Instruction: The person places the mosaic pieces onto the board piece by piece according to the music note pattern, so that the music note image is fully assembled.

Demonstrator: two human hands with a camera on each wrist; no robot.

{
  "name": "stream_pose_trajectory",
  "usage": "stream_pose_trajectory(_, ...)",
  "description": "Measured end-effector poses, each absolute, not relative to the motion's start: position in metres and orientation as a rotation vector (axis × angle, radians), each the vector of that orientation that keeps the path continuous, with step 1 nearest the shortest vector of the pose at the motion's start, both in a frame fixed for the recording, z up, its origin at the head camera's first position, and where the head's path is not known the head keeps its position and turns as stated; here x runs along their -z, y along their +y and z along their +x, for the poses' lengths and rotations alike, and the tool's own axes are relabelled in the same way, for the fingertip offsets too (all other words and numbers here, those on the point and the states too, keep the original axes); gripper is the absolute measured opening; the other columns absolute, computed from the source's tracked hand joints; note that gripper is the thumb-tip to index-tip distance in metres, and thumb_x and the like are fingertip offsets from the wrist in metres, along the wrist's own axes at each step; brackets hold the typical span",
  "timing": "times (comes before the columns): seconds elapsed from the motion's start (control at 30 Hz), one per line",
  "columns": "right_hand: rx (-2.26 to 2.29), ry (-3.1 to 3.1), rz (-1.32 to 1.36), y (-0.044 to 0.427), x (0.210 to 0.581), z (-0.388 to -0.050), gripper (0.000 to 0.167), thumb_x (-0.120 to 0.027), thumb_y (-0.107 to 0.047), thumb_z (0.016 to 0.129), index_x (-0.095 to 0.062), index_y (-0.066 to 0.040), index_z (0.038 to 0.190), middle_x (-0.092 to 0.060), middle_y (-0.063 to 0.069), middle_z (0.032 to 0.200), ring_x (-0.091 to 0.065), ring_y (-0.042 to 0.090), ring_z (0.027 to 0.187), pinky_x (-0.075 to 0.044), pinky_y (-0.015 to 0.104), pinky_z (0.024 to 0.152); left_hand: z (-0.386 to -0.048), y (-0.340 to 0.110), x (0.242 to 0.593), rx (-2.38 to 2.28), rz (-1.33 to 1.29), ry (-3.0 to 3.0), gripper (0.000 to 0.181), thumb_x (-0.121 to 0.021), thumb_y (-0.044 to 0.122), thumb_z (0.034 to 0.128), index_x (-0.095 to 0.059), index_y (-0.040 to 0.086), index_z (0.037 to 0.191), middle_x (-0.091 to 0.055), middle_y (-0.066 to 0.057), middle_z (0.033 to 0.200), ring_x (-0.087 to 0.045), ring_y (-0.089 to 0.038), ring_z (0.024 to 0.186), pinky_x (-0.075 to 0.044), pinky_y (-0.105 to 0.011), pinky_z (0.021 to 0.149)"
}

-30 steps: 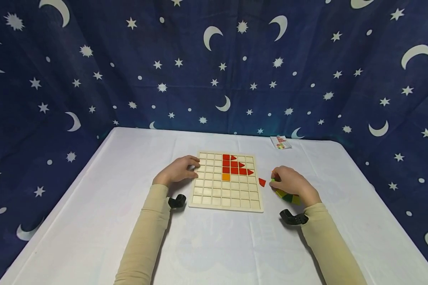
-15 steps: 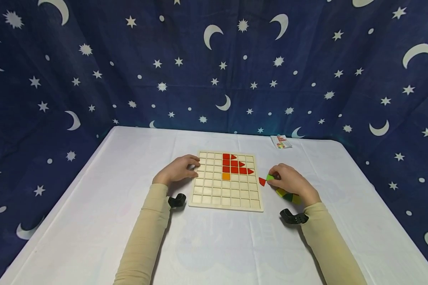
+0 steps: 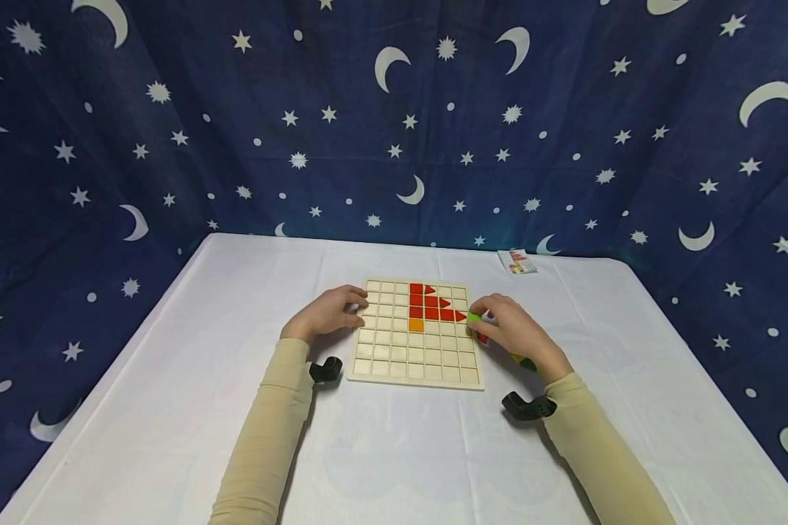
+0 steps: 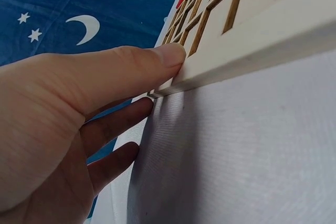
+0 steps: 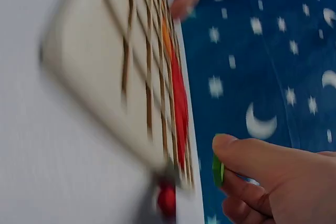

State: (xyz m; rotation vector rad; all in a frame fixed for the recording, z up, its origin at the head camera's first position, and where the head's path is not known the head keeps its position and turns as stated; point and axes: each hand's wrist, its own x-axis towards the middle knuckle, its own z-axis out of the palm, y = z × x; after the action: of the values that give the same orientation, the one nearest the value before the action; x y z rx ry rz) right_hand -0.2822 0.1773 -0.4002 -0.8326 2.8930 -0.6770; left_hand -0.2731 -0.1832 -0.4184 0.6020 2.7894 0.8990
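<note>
Between thumb and fingers, my right hand [image 3: 519, 332] pinches a small light green piece [image 5: 218, 170], held at the right edge of a pale wooden grid board [image 3: 381, 357]. My left hand [image 3: 325, 312] rests at the board's left side; in the left wrist view its thumb touches the rim and the fingers lie fairly straight beside it. Red square and pointed pieces [image 3: 432, 313] form three rows in the board's upper cells, with an orange square [image 3: 416, 325] below them. A loose red piece [image 3: 482, 338], partly hidden, lies under the right hand.
Several yellow and dark green pieces [image 3: 524, 362] show partly beneath the right wrist. A small printed card [image 3: 517, 262] lies toward the back right of the white-covered table [image 3: 394, 452]. Behind the table hangs a blue cloth [image 3: 341, 175] with moons and stars.
My right hand has come away from the loose pieces on the right with the light green piece and moved left to the board's edge. The left hand has stayed put.
</note>
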Motion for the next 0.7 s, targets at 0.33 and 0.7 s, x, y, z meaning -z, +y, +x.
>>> stream_pose_trajectory(0.33,0.519,2.772,-1.157,0.111,0.404,-0.267,0.027,-0.073,-0.027,0.089,-0.07,-0.009,0.109,-0.065,0.0,0.102,-0.057,0.019,0.097,-0.051,0.038,0.086,-0.271,-0.184,0.419,-0.905,0.629,2.786,0.04,-0.072,0.015,0.0889,-0.064,-0.002,0.124,-0.049,-0.017,0.142,-0.041,-0.035,0.135,-0.033,-0.045,0.113)
stream_pose_trajectory(0.7,0.447,2.814,-1.209,0.095,0.41,-0.266,0.025,-0.074,-0.027,0.088,-0.07,-0.01,0.107,-0.064,0.0,0.097,-0.057,0.018,0.093,-0.051,0.035,0.081,-0.273,-0.184,0.419,-0.906,0.603,2.776,0.042,-0.072,0.016,0.0897,-0.063,-0.002,0.127,-0.048,-0.015,0.144,-0.04,-0.034,0.137,-0.032,-0.044,0.114)
